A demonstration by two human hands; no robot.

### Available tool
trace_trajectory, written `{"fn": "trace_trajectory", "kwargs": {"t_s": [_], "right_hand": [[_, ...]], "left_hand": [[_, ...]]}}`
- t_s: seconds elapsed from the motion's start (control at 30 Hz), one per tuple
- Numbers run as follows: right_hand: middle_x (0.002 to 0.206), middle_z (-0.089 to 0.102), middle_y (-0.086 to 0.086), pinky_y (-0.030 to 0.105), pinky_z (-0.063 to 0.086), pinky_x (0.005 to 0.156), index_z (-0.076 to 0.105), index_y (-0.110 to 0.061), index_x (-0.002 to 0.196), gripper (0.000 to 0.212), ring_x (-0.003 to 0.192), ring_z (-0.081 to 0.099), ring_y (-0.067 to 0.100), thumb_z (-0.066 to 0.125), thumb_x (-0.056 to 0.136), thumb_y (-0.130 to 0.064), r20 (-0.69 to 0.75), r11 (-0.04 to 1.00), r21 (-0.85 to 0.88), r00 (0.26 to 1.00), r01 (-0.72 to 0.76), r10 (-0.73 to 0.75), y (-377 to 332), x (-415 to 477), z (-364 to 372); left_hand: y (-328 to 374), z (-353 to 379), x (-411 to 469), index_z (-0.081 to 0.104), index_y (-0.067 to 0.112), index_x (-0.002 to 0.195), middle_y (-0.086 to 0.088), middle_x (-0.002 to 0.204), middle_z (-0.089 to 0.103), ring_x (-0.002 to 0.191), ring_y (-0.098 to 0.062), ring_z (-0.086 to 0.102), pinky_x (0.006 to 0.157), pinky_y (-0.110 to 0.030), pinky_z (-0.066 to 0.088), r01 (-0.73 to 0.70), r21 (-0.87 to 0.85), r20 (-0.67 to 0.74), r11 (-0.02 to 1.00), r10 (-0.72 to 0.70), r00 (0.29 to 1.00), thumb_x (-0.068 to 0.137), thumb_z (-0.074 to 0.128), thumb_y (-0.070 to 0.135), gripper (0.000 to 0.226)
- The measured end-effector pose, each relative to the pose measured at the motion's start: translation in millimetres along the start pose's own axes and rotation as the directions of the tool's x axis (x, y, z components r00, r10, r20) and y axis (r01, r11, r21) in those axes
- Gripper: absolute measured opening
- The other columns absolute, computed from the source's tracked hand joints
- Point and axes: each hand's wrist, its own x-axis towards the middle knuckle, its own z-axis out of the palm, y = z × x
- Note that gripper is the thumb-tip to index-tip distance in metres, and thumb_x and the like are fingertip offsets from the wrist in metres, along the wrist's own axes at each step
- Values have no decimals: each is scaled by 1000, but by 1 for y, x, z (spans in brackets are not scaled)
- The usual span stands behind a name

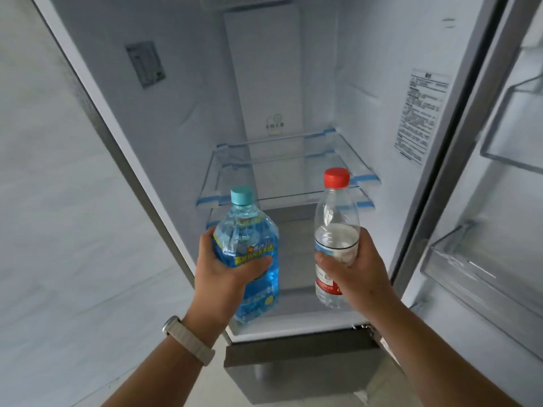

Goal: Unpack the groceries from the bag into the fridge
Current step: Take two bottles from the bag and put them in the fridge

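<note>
I face an open fridge (pixel 182 92) with white inner walls. My left hand (pixel 223 274) grips a blue bottle (pixel 249 239) with a teal cap and a blue and yellow label, held upright. My right hand (pixel 355 271) grips a clear water bottle (pixel 336 224) with a red cap and a red and white label, also upright. Both bottles are held side by side just in front of the fridge opening, below the glass shelves (pixel 282 171). No grocery bag is in view.
The fridge door (pixel 499 201) stands open at the right, with clear door bins (pixel 458 268). A second glass shelf lies under the upper one. The fridge floor (pixel 296 304) shows between the bottles. A pale wall (pixel 58 201) is at the left. A closed lower drawer front (pixel 293 353) is below.
</note>
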Motion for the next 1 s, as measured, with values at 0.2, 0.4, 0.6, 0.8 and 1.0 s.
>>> {"fn": "trace_trajectory", "kwargs": {"t_s": [0.2,0.4,0.6,0.8,1.0], "right_hand": [[99,66,-8,19,54,70,51,-32,106,42,89,67,9,80,76,-28,-35,995,36,996,88,-87,-34,56,19],[95,67,-11,15,51,63,53,-33,103,38,86,67,1,78,77,-21,-114,991,13,985,132,-130,-57,109,40],[94,68,-9,12,48,62,53,-31,101,37,82,65,-5,78,76,-18,-159,987,-27,974,159,-162,-63,153,65],[92,68,-7,14,49,63,53,-31,99,37,79,66,0,79,76,-18,-191,988,-42,970,147,-152,-57,183,89],[89,68,-7,22,51,68,53,-30,102,41,79,66,2,80,74,-20,-173,990,-65,976,123,-133,-42,214,105]], "left_hand": [[31,2,61,53,27,113,4,98,72,87,-19,73,72,-40,59,-106,-49,-20,993,105,994,49,90,10,76],[51,5,123,54,24,113,5,97,71,84,-13,72,76,-39,60,-182,-55,-48,982,180,982,50,93,11,75],[52,14,175,53,24,111,9,96,68,77,1,68,63,-17,52,-256,-76,-93,964,249,964,61,89,3,64],[40,22,204,47,39,90,14,92,65,76,10,63,67,-13,49,-282,-60,-163,958,269,949,59,90,9,61],[29,31,224,47,41,93,16,94,63,76,14,61,60,-2,44,-288,-97,-202,953,264,943,61,90,5,65]]}}
